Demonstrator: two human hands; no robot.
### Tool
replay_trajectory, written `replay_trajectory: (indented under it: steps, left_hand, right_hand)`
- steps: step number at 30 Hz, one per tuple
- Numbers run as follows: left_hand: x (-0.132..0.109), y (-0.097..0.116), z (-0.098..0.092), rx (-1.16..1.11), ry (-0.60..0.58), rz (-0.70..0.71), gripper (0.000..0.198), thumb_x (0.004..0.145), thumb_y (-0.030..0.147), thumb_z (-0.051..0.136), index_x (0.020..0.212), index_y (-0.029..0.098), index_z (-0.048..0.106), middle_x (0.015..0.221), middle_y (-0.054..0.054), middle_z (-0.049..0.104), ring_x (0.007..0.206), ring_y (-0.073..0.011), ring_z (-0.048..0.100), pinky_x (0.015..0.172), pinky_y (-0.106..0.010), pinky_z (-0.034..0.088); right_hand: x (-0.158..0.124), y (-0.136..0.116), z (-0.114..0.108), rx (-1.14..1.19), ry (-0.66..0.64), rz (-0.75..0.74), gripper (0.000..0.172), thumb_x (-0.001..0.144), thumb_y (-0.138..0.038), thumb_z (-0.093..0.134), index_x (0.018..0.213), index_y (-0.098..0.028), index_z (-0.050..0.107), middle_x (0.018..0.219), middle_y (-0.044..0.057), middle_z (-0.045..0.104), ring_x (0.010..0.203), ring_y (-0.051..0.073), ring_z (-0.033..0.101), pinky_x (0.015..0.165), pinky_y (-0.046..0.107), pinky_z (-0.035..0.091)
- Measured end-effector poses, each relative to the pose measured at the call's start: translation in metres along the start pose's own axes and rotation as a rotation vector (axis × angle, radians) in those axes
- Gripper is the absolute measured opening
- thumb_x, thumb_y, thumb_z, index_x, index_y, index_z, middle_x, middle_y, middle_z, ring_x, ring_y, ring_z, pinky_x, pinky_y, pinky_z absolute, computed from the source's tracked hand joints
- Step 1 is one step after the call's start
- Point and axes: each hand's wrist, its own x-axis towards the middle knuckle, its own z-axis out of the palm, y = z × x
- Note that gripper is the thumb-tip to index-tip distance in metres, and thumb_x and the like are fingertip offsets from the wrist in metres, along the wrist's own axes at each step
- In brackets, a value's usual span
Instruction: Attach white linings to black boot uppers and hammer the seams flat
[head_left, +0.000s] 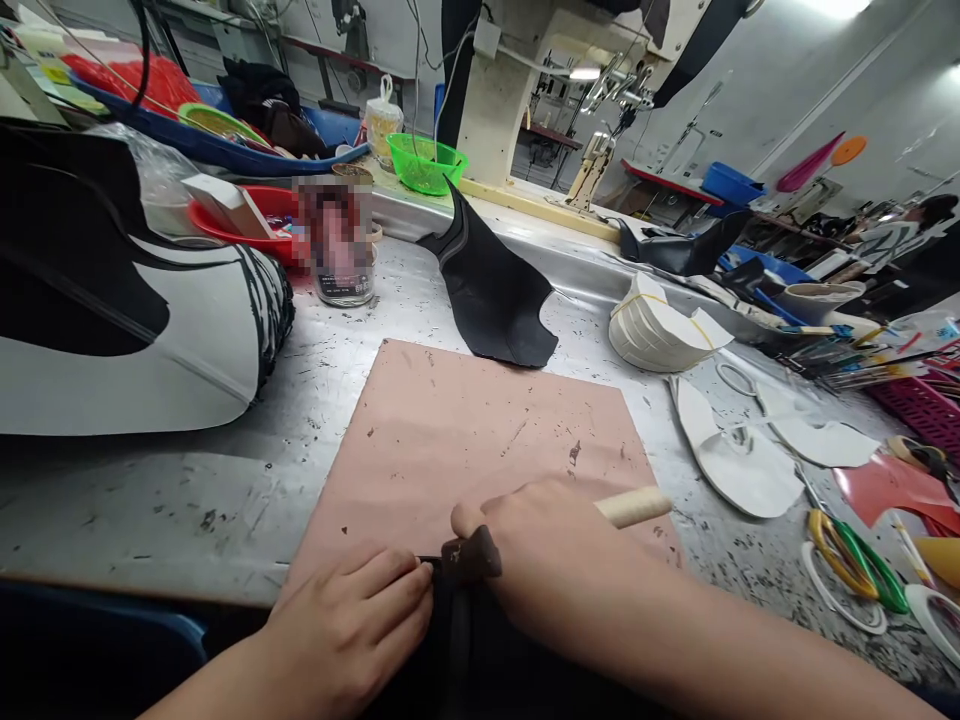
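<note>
My right hand (pixel 536 530) is closed round the pale wooden handle of a hammer (pixel 634 507). Its dark head sticks out on the left side of the fist, low over the front of a pinkish-tan board (pixel 487 430). Close beside the head, my left hand (pixel 360 620) has its fingers bent together on the edge of a black piece of material (pixel 457 625) at the front of the board. Much of that piece is hidden by both hands and blends into the dark area below. Another black cut piece (pixel 499 290) lies across the board's far edge.
At left is a thick stack of black-and-white pieces (pixel 202 340). Behind stand a glass jar (pixel 345 280), a red bowl (pixel 217 225) and a green basket (pixel 426 165). A sewing machine (pixel 487 100) rises at the back. White pieces (pixel 742 470) and scissors (pixel 855 560) lie right.
</note>
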Motion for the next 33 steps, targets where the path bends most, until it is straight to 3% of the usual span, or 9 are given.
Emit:
replay_trajectory:
  steps: [6,9,15,22,27,30,33]
  left_hand:
    - [0.000,0.001,0.000,0.020,0.030,-0.008,0.033,0.091,0.007,0.030,0.089,0.013,0.062,0.082,-0.005,0.066,0.076,-0.0178,0.057,0.070,-0.031,0.046]
    - [0.002,0.004,-0.001,0.025,0.038,-0.033,0.036,0.092,0.008,0.027,0.088,0.015,0.063,0.082,-0.005,0.066,0.073,-0.0165,0.057,0.067,-0.029,0.046]
    - [0.004,0.026,0.001,0.086,0.029,-0.068,0.029,0.088,0.006,0.036,0.087,0.015,0.064,0.081,-0.004,0.066,0.076,-0.0174,0.059,0.072,-0.030,0.046]
    - [-0.007,0.043,0.015,0.194,0.070,-0.155,0.036,0.089,0.006,0.030,0.093,0.015,0.065,0.088,-0.005,0.068,0.084,-0.0190,0.060,0.074,-0.032,0.045]
    - [-0.001,0.040,0.012,0.162,0.090,-0.140,0.038,0.087,0.003,0.029,0.087,0.015,0.065,0.076,-0.004,0.065,0.072,-0.0162,0.058,0.069,-0.029,0.047]
    - [0.001,0.041,0.010,0.174,0.080,-0.155,0.037,0.087,0.004,0.030,0.088,0.016,0.065,0.080,-0.004,0.066,0.073,-0.0166,0.058,0.068,-0.029,0.047]
    - [0.002,0.044,0.010,0.167,0.085,-0.161,0.037,0.088,0.004,0.030,0.089,0.016,0.065,0.082,-0.005,0.066,0.076,-0.0168,0.059,0.068,-0.028,0.047]
  right_hand:
    - [-0.001,-0.003,0.000,0.023,-0.011,-0.008,0.011,0.076,-0.007,0.053,0.077,-0.018,0.056,0.063,0.000,0.059,0.050,0.011,0.045,0.047,0.024,0.022]
    - [-0.002,0.000,0.008,0.060,0.015,-0.002,0.011,0.083,-0.012,0.047,0.079,-0.018,0.056,0.067,0.000,0.060,0.053,0.012,0.046,0.048,0.024,0.023]
    - [0.001,-0.002,0.017,0.115,0.021,-0.010,0.008,0.083,-0.016,0.049,0.077,-0.019,0.053,0.068,-0.002,0.059,0.055,0.011,0.048,0.049,0.022,0.024]
    - [-0.014,0.012,0.022,0.123,0.172,0.119,0.016,0.089,-0.021,0.041,0.080,-0.021,0.054,0.068,-0.001,0.058,0.054,0.011,0.046,0.048,0.023,0.021]
    - [-0.018,0.023,0.035,0.171,0.070,-0.026,0.010,0.078,-0.010,0.048,0.074,-0.019,0.051,0.067,-0.002,0.059,0.055,0.011,0.049,0.048,0.022,0.023]
    - [-0.019,0.021,0.035,0.149,0.147,0.024,0.012,0.078,-0.009,0.046,0.075,-0.019,0.051,0.067,-0.001,0.059,0.056,0.011,0.048,0.048,0.022,0.023]
    - [-0.017,0.013,0.027,0.113,0.078,0.028,0.015,0.076,-0.006,0.047,0.076,-0.019,0.053,0.065,-0.001,0.059,0.052,0.011,0.045,0.046,0.023,0.021]
